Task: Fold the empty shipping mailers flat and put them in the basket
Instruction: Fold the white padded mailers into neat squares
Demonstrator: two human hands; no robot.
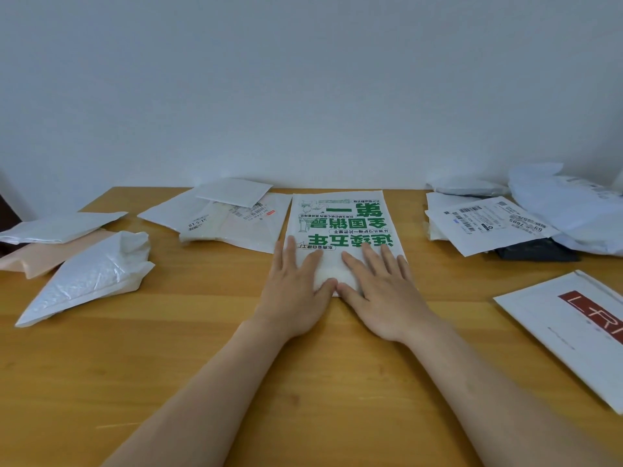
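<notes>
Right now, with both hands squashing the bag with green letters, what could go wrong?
The left hand and right hand press only the near end of the green-printed mailer, so it might slide on the wooden table when folded. The pile of mailers lies against its left edge and could get dragged along. No basket is in view.

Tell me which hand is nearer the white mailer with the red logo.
Right. The right hand presses flat on the green-printed mailer, left of the red-logo mailer and apart from it; the left hand lies beside the right one, farther left still.
</notes>
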